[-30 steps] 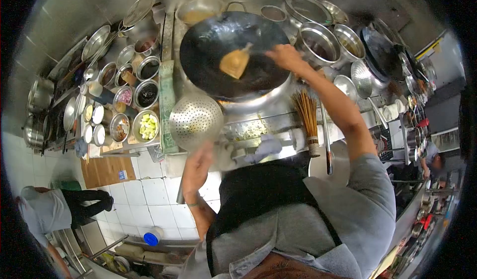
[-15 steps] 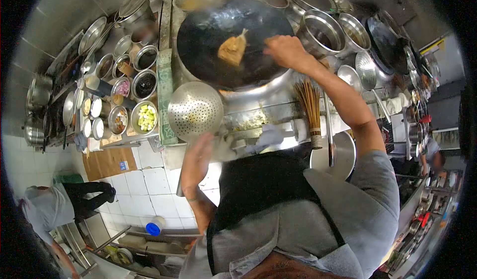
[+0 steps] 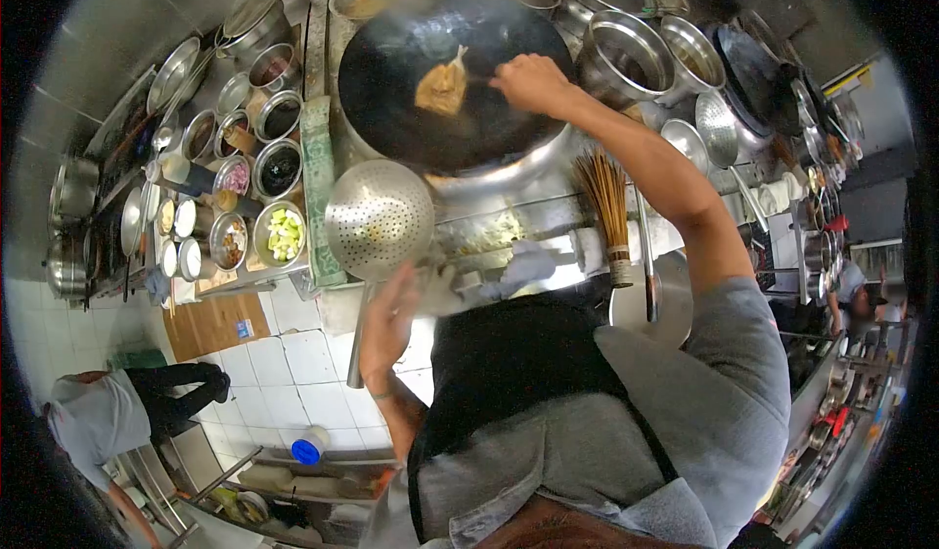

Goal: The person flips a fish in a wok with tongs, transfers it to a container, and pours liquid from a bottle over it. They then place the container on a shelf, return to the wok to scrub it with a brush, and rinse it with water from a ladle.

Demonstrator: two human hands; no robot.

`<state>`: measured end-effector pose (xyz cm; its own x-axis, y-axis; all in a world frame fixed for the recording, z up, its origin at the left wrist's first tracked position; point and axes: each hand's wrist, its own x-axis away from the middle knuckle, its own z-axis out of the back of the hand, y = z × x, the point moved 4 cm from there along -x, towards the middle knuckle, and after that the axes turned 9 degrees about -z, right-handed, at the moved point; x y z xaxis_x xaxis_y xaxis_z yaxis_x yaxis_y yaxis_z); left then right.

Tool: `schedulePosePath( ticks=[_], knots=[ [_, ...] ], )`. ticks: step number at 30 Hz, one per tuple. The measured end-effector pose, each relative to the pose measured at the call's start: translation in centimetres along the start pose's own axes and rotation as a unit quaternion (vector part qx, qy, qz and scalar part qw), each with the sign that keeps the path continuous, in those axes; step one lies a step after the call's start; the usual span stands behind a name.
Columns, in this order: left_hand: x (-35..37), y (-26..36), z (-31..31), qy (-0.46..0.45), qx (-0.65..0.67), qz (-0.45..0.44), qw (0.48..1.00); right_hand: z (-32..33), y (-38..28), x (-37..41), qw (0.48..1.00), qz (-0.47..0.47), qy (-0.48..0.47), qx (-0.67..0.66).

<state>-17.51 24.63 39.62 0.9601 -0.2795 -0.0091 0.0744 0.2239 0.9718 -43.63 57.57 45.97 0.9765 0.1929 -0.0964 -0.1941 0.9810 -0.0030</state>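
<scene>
A golden-brown flat piece of food with a pale tail-like end, perhaps a fish (image 3: 442, 90), lies in the large dark wok (image 3: 391, 123). Over the wok's right half, my right hand (image 3: 533, 86) is closed. A faint dark line runs from its fingertips toward the food, too indistinct to name. Below the wok, a perforated skimmer (image 3: 380, 218) lies on the counter edge, its handle pointing down toward me. My left hand (image 3: 389, 319) is beside that handle, fingers stretched out and slightly blurred, with nothing visible in it.
Ingredient bowls, including chopped green vegetable (image 3: 284, 234), stand at left beside a green patterned cloth (image 3: 318, 187). A bamboo brush (image 3: 608, 211) and steel pots (image 3: 631, 55) are at right. Another person (image 3: 108, 407) stands at lower left; a blue-lidded tub (image 3: 307, 448) sits on the floor.
My right hand has moved left over the wok, nearer the food. The food has shifted slightly left and changed its angle. My left hand stays near the skimmer handle.
</scene>
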Motion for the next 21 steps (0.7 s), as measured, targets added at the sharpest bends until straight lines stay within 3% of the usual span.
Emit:
schedulePosePath(
  ticks=[2, 8, 14, 17, 21],
  knots=[
    [0.0, 0.1, 0.2, -0.004, -0.015, 0.005, 1.0, -1.4, -0.1, -0.4, 0.998, 0.06, 0.005, 0.017],
    [-0.2, -0.4, 0.9, -0.006, -0.025, -0.004, 1.0, -1.2, -0.2, -1.8, 0.992, 0.117, -0.018, 0.049],
    [0.2, -0.5, 1.3, 0.027, 0.018, 0.011, 0.999, 2.3, -2.1, -1.2, 0.999, 0.05, -0.001, 0.002],
    [0.1, -1.2, 1.8, 0.018, -0.024, 0.002, 1.0, 1.0, -2.7, -1.2, 0.997, 0.07, 0.007, -0.011],
    [-0.2, -0.2, 1.8, 0.03, -0.008, 0.064, 0.997, -1.1, -2.8, -1.0, 0.996, 0.082, 0.003, 0.02]
  ],
)
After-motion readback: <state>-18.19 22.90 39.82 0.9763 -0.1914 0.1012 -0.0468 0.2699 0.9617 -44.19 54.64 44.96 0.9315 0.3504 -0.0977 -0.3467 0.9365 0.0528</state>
